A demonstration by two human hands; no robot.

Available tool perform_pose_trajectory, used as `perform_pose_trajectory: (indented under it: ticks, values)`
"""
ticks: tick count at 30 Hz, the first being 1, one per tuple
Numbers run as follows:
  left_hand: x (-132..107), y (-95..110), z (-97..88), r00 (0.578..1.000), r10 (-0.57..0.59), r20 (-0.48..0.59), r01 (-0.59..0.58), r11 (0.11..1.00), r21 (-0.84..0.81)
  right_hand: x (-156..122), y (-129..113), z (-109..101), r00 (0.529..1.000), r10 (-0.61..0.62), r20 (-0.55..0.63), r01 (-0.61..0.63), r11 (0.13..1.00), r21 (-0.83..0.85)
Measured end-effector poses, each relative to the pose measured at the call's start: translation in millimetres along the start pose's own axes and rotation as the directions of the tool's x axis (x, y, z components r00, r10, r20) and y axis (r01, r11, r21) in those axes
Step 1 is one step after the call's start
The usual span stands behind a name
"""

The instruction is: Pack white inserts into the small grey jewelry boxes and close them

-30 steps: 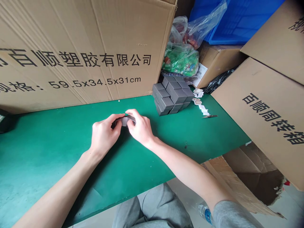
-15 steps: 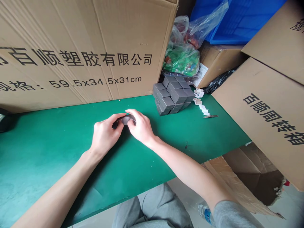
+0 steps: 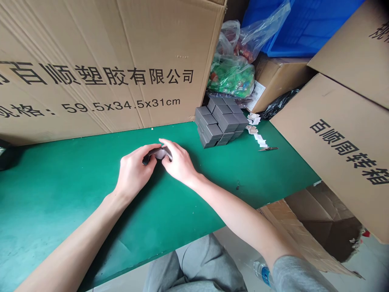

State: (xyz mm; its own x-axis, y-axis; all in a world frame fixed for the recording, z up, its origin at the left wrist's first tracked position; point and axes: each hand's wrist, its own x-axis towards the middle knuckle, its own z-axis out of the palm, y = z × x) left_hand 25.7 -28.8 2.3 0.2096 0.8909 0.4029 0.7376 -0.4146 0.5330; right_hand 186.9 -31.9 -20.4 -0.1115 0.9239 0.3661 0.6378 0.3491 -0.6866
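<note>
Between my two hands is a small dark grey box [image 3: 160,153] with a pale inner face showing; the fingers cover most of it. My left hand [image 3: 137,165] grips its left side, thumb towards me and fingers behind. Around its right side, my right hand [image 3: 177,162] is closed, the index finger lying over the far edge. Behind and to the right of my hands stands a stack of several closed dark grey boxes [image 3: 223,121].
A large cardboard carton [image 3: 100,48] walls the back of the green table [image 3: 73,202]. Paper scraps [image 3: 260,140] and a pointed metal tool [image 3: 268,149] lie right of the stack. Plastic bags [image 3: 234,73] and a blue crate [image 3: 304,30] stand behind; another carton [image 3: 343,146] is at right.
My right fingers have shifted slightly on the dark grey box, and its pale inside shows at a slightly different angle. Both hands stay in nearly the same place.
</note>
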Motion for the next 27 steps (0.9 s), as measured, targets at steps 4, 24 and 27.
perform_pose_trajectory:
  ticks: [4, 24, 27]
  values:
    - [-2, 1, 1.0, 1.0, -0.009, 0.012, 0.009, 1.0, 0.007, 1, -1, -2, 1.0, 0.001, 0.015, -0.001, 1.0, -0.02]
    - [1, 5, -2.3, 0.998, -0.058, 0.026, 0.06, 0.993, -0.098, -4, -6, -8, 1.0, -0.005, 0.002, 0.005, 1.0, -0.008]
    - [2, 9, -6.2, 0.995, -0.088, 0.057, 0.093, 0.991, -0.094, -9, -10, -18, 1.0, -0.018, -0.026, 0.017, 0.999, -0.035]
